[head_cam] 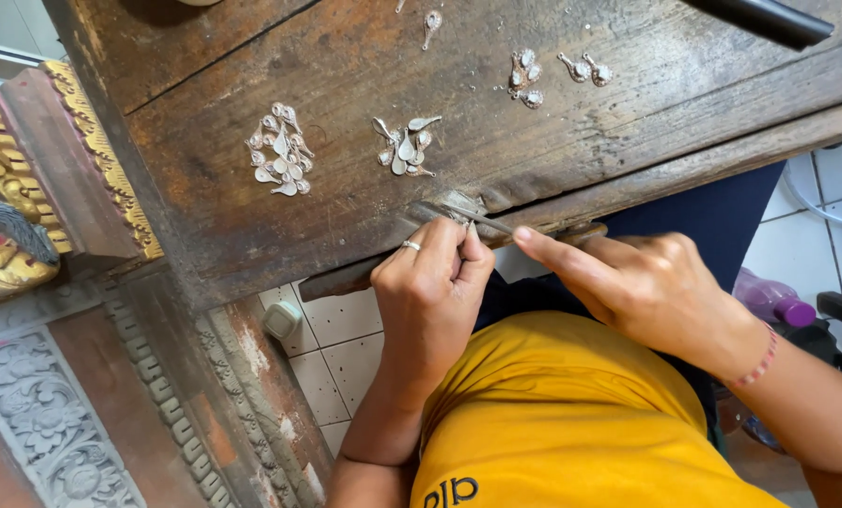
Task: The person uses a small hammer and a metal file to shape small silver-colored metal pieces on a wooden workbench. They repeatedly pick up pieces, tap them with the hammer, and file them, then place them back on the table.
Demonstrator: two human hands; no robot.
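A person in a yellow shirt (571, 414) works at the near edge of a worn, dark wooden tabletop (346, 56), seen from above; the left hand (430, 282), a silver ring (410, 246) on one finger, has its grip pinched shut at the tabletop's edge, though the small piece between the fingertips is too hidden to make out; the right hand (642, 282), a pink beaded bracelet (759, 362) at the wrist, closes its grip round a slim metal file (477, 218), the forefinger stretched along the tool, whose tip lies against the wood just beside the left fingertips; the two hands nearly touch.

Farther up the tabletop lie small silver teardrop-shaped pieces in separate heaps: a larger cluster (280, 150) to the left, a looser cluster (404, 146) in the middle, a small group (524, 77) and a pair (586, 69) to the right, and a single piece (431, 23) near the far edge; all are well apart from the hands; a black tube (769, 19) crosses the upper right corner.

Below the tabletop are white floor tiles (331, 353); carved, gilded woodwork (7, 188) stands at the left; a purple plastic bottle (773, 299) lies on the floor at the right.
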